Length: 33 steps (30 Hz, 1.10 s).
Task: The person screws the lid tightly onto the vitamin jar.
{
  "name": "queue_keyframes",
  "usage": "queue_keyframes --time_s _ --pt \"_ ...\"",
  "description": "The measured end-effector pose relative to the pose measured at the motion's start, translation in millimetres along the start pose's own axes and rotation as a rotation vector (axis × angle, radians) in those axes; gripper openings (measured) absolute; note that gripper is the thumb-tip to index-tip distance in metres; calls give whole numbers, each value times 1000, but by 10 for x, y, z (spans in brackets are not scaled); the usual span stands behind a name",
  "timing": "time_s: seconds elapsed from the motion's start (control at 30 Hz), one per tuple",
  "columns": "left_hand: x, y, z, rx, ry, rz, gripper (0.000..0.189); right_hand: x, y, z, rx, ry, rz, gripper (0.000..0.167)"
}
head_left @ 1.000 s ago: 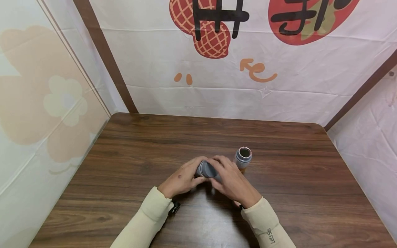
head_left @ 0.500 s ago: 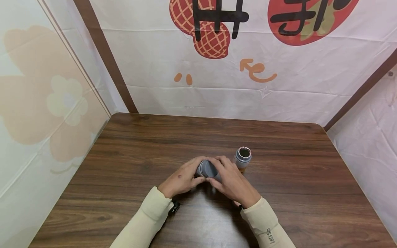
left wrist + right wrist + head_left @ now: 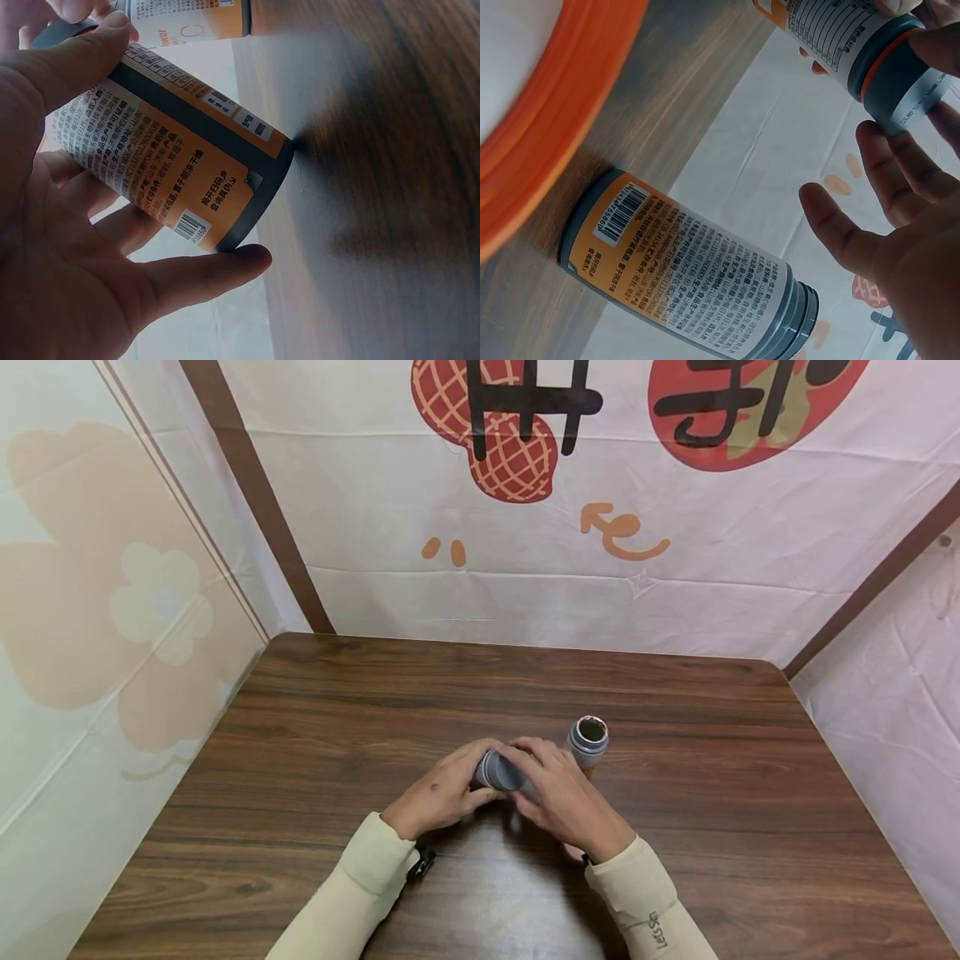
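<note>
My left hand (image 3: 441, 789) grips a tilted supplement bottle (image 3: 180, 154) with an orange and white label and dark grey base. One edge of that base is at the table, though I cannot tell whether it touches. My right hand (image 3: 561, 797) holds the bottle's dark grey cap (image 3: 904, 82) between thumb and fingers. A thin orange line shows between cap and collar in the right wrist view. Just beyond my right hand stands a second, similar bottle (image 3: 682, 274), uncapped, with its round mouth facing up. In the head view my fingers hide much of the held bottle.
A large orange ring (image 3: 577, 142) with a white inside fills the left edge of the right wrist view, very near the camera. The brown wooden table (image 3: 352, 693) reaches back to a printed white curtain (image 3: 360, 527). More curtain hangs at both sides.
My right hand has turned a little around the cap, with its thumb shifting back and forth. The left hand and the second bottle have stayed in place.
</note>
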<state>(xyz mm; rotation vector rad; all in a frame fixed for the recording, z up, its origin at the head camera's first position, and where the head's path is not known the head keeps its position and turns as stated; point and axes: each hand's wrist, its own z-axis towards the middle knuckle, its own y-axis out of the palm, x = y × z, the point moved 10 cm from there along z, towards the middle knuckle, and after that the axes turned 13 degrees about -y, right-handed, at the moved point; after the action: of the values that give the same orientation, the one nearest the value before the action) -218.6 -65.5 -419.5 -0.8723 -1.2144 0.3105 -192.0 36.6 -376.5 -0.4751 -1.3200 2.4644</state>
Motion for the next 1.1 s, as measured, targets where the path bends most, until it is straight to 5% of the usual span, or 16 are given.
queue_keyframes --time_s 0.5,1.1 --pt "-6 7 -2 -4 -4 10 54 53 25 -30 14 70 22 62" --pt "-29 24 8 -25 -21 -7 48 5 29 -4 1 11 66 69"
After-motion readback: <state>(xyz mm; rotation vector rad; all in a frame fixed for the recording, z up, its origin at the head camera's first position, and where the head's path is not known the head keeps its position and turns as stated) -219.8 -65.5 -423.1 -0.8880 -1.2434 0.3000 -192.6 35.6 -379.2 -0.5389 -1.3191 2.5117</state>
